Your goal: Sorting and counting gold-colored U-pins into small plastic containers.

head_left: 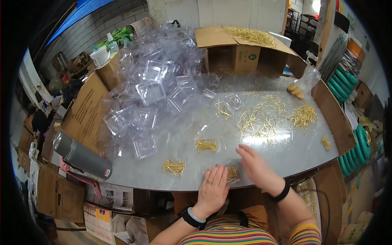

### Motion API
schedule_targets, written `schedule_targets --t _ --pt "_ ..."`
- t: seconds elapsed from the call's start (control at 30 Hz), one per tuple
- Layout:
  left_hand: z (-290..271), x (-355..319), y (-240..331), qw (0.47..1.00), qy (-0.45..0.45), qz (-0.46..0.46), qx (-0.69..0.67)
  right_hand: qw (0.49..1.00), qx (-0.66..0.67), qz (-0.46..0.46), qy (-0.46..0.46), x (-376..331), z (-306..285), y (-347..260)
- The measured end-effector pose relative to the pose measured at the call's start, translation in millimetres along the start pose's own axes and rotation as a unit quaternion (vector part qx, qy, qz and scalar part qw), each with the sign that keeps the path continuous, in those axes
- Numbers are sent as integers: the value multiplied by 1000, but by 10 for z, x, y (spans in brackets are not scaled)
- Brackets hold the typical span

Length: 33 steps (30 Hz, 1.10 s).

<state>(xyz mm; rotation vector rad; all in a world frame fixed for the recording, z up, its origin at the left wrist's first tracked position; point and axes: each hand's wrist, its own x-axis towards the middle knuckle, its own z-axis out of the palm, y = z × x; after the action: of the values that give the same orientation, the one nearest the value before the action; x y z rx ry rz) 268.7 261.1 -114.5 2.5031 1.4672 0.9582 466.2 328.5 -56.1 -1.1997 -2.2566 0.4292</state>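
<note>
Clamshell pack of gold pins [233, 173] lies at the near edge of the grey desk [171, 179], directly in front of you, wedged between your two hands.

Head view, hands:
- Your left hand [213, 187] lies flat, palm down, fingers straight and together, pressing on the left part of the pack. Grip is fully open; nothing is enclosed in it. A ring shows on one finger, and a dark watch with a pale bangle sits at the wrist.
- Your right hand [256, 166] is also flat and open, fingers spread toward the upper left, just beside the right edge of the pack. It is blurred, so you cannot tell whether it touches the pack. Nothing is clasped in it. A black band sits on the wrist.

Head view, surroundings:
- Two more filled packs lie on the desk: one [174, 167] left of your left hand, one [206, 145] beyond it.
- Loose gold pins [265, 118] are scattered over the far right part of the desk, with a denser heap [303, 116] near the right rim.
- A big pile of empty clear clamshell boxes [159, 85] fills the far left.
- An open cardboard box [241, 53] with more pins stands at the back.
- A grey steel flask [81, 156] lies on its side at the left edge.
</note>
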Motion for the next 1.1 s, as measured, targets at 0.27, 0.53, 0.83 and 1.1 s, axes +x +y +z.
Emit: schedule_targets --t 0.27,0.53,0.83,1.1 --pt "-96 -14 -7 1000 -24 -12 -2 966 -246 -67 -37 628 145 723" --pt "-288 -85 -229 998 -30 -43 27 976 -206 1 -75 -35 115 166" --pt "-241 -91 -231 998 -21 -48 40 982 -184 40 -8 -405 343 31" --pt "-237 -40 -258 996 -20 -71 51 988 -147 34 38 -298 503 51"
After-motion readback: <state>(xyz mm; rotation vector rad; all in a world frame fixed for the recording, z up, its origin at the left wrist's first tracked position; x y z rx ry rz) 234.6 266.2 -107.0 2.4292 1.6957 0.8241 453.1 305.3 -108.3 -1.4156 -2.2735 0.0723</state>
